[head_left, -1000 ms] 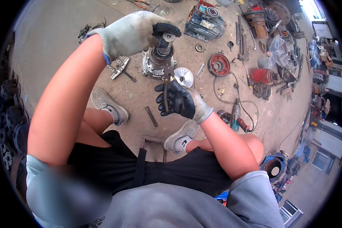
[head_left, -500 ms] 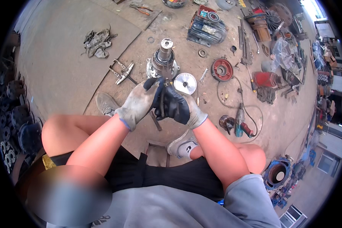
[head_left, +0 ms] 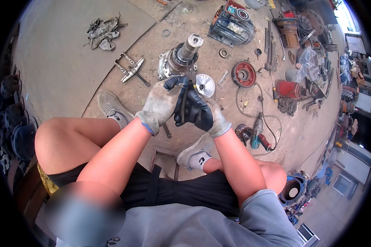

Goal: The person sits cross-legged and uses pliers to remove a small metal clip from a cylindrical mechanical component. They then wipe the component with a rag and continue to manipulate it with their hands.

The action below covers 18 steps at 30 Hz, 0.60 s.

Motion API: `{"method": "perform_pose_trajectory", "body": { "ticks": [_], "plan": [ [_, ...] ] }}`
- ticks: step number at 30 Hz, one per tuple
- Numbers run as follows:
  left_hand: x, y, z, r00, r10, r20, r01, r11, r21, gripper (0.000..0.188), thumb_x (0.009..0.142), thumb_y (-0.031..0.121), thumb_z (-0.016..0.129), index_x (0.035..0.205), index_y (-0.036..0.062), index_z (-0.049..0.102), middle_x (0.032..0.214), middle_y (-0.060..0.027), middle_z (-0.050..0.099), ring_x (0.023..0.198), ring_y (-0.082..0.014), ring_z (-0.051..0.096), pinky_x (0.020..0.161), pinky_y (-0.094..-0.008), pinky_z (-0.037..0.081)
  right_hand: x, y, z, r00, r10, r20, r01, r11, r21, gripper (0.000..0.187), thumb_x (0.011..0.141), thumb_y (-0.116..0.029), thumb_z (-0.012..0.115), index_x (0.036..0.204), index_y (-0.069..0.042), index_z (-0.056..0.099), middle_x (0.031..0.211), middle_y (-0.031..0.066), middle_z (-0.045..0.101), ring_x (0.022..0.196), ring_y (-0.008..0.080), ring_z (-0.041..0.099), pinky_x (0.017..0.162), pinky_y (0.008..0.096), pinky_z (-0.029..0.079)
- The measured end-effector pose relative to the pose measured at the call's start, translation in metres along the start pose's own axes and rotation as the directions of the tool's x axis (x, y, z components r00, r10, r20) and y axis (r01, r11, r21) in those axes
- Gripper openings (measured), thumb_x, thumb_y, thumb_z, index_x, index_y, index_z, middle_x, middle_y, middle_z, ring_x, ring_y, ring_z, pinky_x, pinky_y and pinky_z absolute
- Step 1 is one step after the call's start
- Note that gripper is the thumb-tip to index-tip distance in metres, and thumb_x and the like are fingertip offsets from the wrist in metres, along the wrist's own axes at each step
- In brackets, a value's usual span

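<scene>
Head view, left hand (head_left: 164, 99): clamped on dark pliers (head_left: 191, 74).
Right hand (head_left: 203, 112): likewise clamped.
Shaft assembly (head_left: 183, 53): on the floor (head_left: 288, 136), right of the grey sheet's (head_left: 62, 70) edge, by the pliers' tip.
Slip risk: uneven squeezing could throw the tip off.

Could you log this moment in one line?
left hand: gripping dark tool; right hand: gripping it; metal shaft: beyond; silver disc: nearby

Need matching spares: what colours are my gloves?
The gloves are off-white with black fingers and bluish cuff edges, best in the head view.
</scene>
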State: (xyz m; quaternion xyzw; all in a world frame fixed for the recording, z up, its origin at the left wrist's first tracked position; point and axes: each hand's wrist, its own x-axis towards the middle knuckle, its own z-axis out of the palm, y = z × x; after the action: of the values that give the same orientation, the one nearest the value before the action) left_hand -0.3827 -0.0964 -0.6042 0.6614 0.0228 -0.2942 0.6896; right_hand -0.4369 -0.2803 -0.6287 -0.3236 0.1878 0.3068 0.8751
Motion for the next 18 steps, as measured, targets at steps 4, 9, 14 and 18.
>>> {"method": "perform_pose_trajectory", "body": {
  "ticks": [4, 9, 14, 18],
  "plan": [
    [0.0, 0.0, -0.001, 1.0, -0.005, -0.01, 0.005, 0.999, 0.039, 0.024, 0.104, 0.021, 0.062, 0.113, 0.0013, 0.072, 0.09, -0.0032, 0.073, 0.081, -0.0081, 0.067, 0.07, -0.027, 0.055, 0.005, 0.004, -0.005, 1.0, -0.007, -0.018, 0.006, 0.999, -0.032, 0.043, 0.11, -0.038, 0.055, 0.137, -0.005, 0.058, 0.113, 0.0136, 0.073, 0.088, 0.0271, 0.076, 0.073, 0.0384, 0.064],
    [0.0, -0.003, -0.002, 0.999, -0.004, -0.046, 0.006, 0.999, 0.05, 0.024, 0.104, 0.021, 0.061, 0.111, 0.0014, 0.073, 0.091, -0.0025, 0.073, 0.082, -0.0079, 0.066, 0.072, -0.0268, 0.054, 0.004, 0.003, -0.001, 0.999, 0.01, 0.03, -0.01, 1.0, 0.005, 0.043, 0.11, -0.037, 0.054, 0.137, -0.002, 0.057, 0.113, 0.0138, 0.073, 0.088, 0.0285, 0.076, 0.073, 0.0398, 0.064],
    [0.001, 0.006, 0.0, 0.992, -0.114, -0.056, 0.116, 0.993, 0.023, 0.024, 0.104, 0.02, 0.061, 0.111, 0.0015, 0.074, 0.09, -0.0049, 0.074, 0.08, -0.0099, 0.067, 0.071, -0.028, 0.055, 0.006, 0.008, -0.007, 0.999, 0.041, -0.033, -0.039, 0.998, 0.042, 0.046, 0.11, -0.04, 0.054, 0.139, -0.005, 0.057, 0.111, 0.0173, 0.072, 0.092, 0.0329, 0.074, 0.078, 0.0472, 0.063],
    [0.003, 0.005, -0.004, 0.993, 0.112, -0.043, -0.09, 0.935, 0.342, 0.024, 0.103, 0.018, 0.059, 0.111, 0.0013, 0.073, 0.086, -0.0091, 0.074, 0.076, -0.0124, 0.067, 0.07, -0.0298, 0.055, 0.006, 0.007, -0.002, 0.996, 0.092, -0.013, -0.09, 0.989, 0.118, 0.045, 0.109, -0.04, 0.055, 0.141, -0.007, 0.056, 0.12, 0.0148, 0.071, 0.098, 0.0332, 0.075, 0.083, 0.0526, 0.064]
  ]
}}
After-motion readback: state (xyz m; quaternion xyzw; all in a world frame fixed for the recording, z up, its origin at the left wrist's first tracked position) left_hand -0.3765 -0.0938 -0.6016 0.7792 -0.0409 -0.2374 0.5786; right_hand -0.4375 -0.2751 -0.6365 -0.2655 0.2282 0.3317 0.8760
